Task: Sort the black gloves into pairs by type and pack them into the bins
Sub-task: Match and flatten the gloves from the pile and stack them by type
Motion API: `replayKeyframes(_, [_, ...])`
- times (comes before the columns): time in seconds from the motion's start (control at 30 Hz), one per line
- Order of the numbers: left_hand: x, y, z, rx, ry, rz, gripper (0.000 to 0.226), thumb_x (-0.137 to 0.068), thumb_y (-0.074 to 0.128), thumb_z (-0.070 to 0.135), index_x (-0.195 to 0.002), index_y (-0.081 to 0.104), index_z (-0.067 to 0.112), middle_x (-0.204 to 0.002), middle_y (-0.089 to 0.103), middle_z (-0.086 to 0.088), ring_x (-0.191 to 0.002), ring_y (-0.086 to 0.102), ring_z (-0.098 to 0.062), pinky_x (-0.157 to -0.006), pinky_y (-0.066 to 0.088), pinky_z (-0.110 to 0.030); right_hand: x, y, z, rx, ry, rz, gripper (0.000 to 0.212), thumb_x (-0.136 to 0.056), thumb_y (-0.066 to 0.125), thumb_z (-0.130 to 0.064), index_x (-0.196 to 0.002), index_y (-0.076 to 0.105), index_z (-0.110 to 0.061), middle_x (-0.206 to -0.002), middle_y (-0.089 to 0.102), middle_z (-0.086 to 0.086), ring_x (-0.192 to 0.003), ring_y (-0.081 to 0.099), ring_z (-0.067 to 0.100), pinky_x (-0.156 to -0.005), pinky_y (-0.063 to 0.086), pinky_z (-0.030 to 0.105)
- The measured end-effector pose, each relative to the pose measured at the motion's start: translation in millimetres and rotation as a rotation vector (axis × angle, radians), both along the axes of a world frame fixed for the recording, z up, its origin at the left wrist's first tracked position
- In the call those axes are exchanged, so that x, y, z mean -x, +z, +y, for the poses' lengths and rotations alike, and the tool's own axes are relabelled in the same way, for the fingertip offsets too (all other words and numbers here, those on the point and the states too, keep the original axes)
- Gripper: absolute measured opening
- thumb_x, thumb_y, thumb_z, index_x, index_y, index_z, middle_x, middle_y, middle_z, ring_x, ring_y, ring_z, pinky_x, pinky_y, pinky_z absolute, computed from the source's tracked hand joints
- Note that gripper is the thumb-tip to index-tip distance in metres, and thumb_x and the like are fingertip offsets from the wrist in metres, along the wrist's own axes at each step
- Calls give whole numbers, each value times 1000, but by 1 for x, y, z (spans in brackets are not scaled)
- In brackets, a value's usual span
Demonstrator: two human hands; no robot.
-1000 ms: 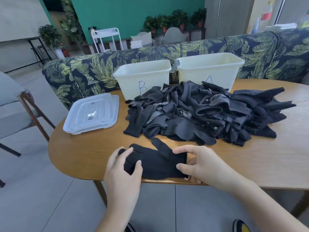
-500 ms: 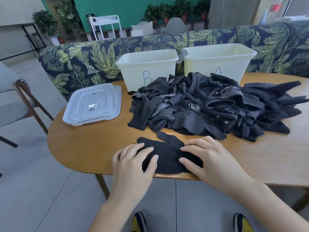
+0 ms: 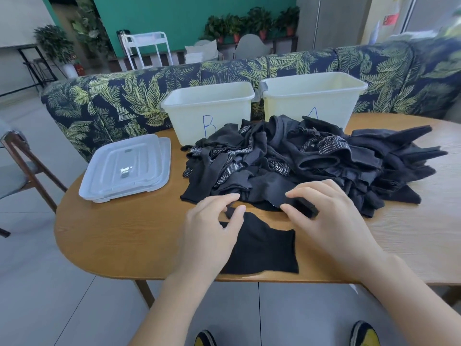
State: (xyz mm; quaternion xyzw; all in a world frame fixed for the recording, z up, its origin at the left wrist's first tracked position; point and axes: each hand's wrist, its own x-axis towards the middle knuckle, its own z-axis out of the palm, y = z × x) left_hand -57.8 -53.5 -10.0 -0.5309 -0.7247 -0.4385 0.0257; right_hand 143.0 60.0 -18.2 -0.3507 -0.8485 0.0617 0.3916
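Note:
A plain black glove lies flat near the table's front edge, cuff toward me. My left hand rests on its left side with fingers loosely bent, fingertips near the glove's fingers. My right hand lies at the front edge of the big pile of black gloves, its thumb and fingers around a folded black piece. Behind the pile stand two white bins, bin B on the left and bin A on the right.
Two stacked clear lids lie on the left part of the wooden table. A leaf-patterned sofa runs behind the table. A wooden chair stands at the left. My shoes show below.
Both hands have moved forward from the single glove toward the pile. The right hand left the glove's cuff and took hold of a piece at the pile's edge; the head came closer.

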Motion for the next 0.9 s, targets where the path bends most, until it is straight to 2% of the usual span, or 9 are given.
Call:
replayKeyframes(0.07, [-3,2,13,37,-20,-61,27,-89,75,37,-115,75,32,-96,69,19,-88,63,-1,-77,49,-10,-1,-2,10,7,1,-29,30,-81,80,-40,-104,75,-22,-107,68,-12,-104,56,17,-95,47,36])
replayKeyframes(0.17, [-7,3,28,66,-69,-115,30,-88,76,39,-118,74,34,-94,69,18,-86,63,0,-77,55,-19,1,-3,20,18,27,-103,45,-76,77,-54,-110,73,-24,-111,67,-13,-108,55,19,-94,43,38])
replayKeyframes(0.23, [-11,2,33,75,-104,-101,32,-89,76,37,-120,73,35,-96,70,17,-87,63,0,-77,55,-18,4,-3,23,2,35,-158,50,-74,76,-58,-111,73,-24,-112,67,-13,-109,54,19,-92,40,37])
replayKeyframes(0.33, [-14,0,41,84,-128,-83,32,-89,77,34,-121,73,34,-98,70,16,-89,64,-1,-79,54,-18,7,-5,28,-25,36,-183,39,-77,81,-49,-108,75,-26,-111,67,-14,-107,56,21,-92,44,41])
replayKeyframes(0.5, [-14,-3,48,55,-153,-79,31,-86,79,33,-117,76,33,-99,70,17,-92,63,-1,-82,53,-22,6,-5,31,9,72,-83,9,-90,75,-35,-96,78,-29,-102,68,-20,-102,59,17,-92,46,44])
replayKeyframes(0.6, [-17,2,50,-12,-150,-80,30,-84,80,33,-114,77,32,-101,69,21,-98,61,-2,-84,51,-22,5,4,30,118,88,52,6,-92,72,-31,-96,76,-28,-98,70,-22,-99,62,9,-94,48,39])
replayKeyframes(0.77, [-26,18,47,-88,-219,-171,35,-83,81,34,-117,76,32,-116,69,21,-114,59,0,-88,48,-15,0,31,24,352,107,320,3,-92,72,-29,-93,75,-30,-86,73,-23,-88,68,-3,-80,47,11])
replayKeyframes(0.83, [-27,25,43,-80,-244,-234,38,-81,81,38,-119,73,38,-118,68,27,-114,57,7,-89,45,-10,-2,42,21,401,136,380,3,-91,74,-26,-92,76,-28,-84,75,-21,-84,70,-2,-77,48,9])
replayKeyframes(0.9, [-28,32,40,-66,-284,-308,43,-79,80,45,-121,70,42,-119,67,29,-115,57,9,-93,46,-12,-2,52,17,449,170,431,3,-89,76,-25,-90,77,-28,-82,76,-17,-80,71,1,-76,52,13])
